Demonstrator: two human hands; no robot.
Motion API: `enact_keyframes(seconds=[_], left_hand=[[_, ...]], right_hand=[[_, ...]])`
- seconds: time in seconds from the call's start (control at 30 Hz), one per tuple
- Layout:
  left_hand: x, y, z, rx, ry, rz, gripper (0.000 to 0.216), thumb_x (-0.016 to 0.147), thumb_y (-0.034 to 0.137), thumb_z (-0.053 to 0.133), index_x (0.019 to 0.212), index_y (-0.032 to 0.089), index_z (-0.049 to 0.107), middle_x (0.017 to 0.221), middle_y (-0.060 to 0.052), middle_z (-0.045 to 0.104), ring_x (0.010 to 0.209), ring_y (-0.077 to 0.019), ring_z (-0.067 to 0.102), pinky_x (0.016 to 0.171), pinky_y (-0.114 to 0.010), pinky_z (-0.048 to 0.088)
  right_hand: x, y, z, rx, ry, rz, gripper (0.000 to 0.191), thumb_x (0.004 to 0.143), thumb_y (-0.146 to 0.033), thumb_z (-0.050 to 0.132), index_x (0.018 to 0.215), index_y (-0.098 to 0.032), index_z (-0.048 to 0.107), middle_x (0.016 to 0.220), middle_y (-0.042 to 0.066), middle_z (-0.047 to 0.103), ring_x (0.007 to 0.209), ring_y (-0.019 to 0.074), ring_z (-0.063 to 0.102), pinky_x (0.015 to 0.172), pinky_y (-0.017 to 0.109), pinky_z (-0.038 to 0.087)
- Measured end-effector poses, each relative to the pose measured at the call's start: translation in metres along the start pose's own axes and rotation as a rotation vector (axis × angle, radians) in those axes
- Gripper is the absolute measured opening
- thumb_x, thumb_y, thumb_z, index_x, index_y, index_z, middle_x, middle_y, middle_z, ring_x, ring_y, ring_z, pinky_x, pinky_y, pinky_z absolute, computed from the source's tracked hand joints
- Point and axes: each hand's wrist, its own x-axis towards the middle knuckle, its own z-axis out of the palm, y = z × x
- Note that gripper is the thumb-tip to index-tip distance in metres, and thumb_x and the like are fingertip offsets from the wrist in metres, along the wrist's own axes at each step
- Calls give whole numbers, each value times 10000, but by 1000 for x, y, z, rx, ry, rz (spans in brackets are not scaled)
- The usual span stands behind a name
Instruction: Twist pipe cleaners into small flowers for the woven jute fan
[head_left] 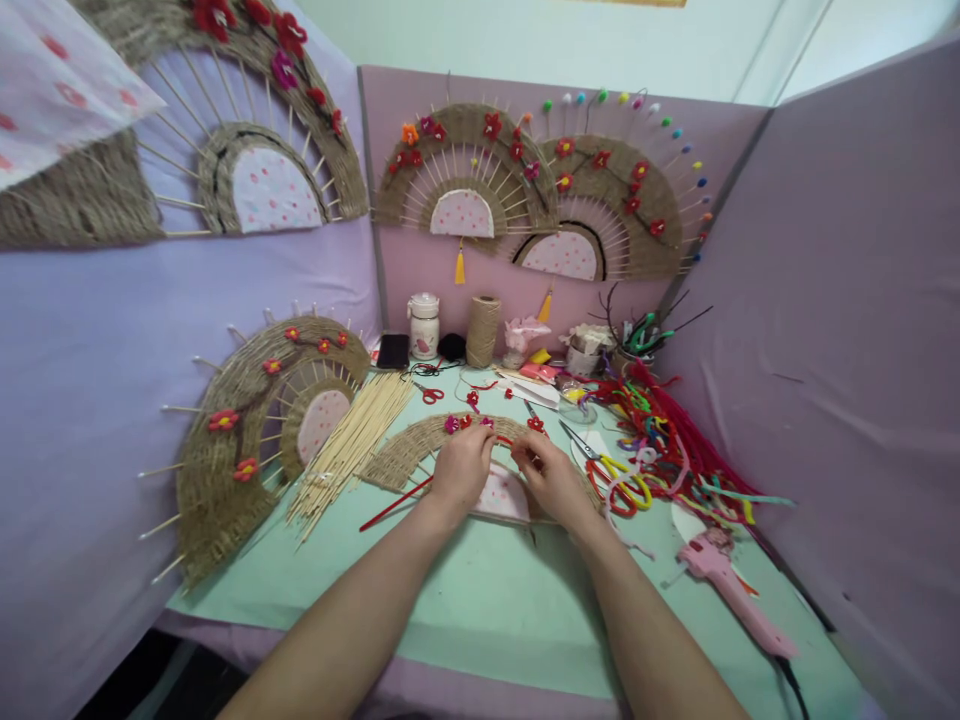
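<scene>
A half-round woven jute fan point(409, 452) with a pink fabric centre lies flat on the green table point(480, 590). Small red and magenta flowers point(459, 423) sit along its arc. My left hand point(461, 468) rests on the fan with its fingers curled in a pinch near the top. My right hand point(553, 478) is beside it, fingers closed, on a red pipe cleaner point(508, 441) that runs between the two hands. A long red stick point(394, 505) lies under my left wrist.
A bundle of bamboo sticks point(349, 448) lies left of the fan. A finished fan point(251, 430) leans at the left wall. Scissors point(581, 442), a heap of pipe cleaners point(667, 440) and a pink glue gun point(731, 585) lie to the right. A twine spool point(482, 331) stands behind.
</scene>
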Motion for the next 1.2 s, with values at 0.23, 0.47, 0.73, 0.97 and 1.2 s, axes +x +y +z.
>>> enact_keyframes(seconds=[0.23,0.47,0.73,0.97,1.2], left_hand=[[0,1,3,-131,8,-19,192,850,199,435,832,171,624,799,-57,654,754,-174,576,713,-290,415],[1,8,8,-637,-44,-280,144,783,261,519,796,154,615,714,-26,625,672,-140,561,634,-252,432],[1,11,13,-1105,-112,-450,246,666,344,675,782,129,650,718,-36,632,634,-114,538,595,-226,413],[2,14,12,-1039,5,-341,118,694,235,647,769,150,613,728,-18,616,658,-120,547,634,-240,430],[-3,14,9,-577,183,4,168,815,144,498,875,178,651,848,-54,608,777,-147,559,707,-274,450]], right_hand=[[-1,1,2,-48,64,-38,225,830,-208,473,916,-204,681,862,65,622,816,182,576,750,329,467],[-1,-9,2,55,165,-4,218,838,-221,485,927,-190,682,907,76,619,861,182,575,783,318,466],[-1,-12,6,445,148,184,206,792,-303,565,930,-210,687,960,54,607,819,162,559,720,291,456],[-1,-14,10,918,169,393,189,704,-283,646,873,-227,710,825,22,589,637,112,474,569,252,384],[-2,-25,5,1054,126,458,284,712,-340,643,974,-238,685,1090,63,587,845,173,510,610,257,416]])
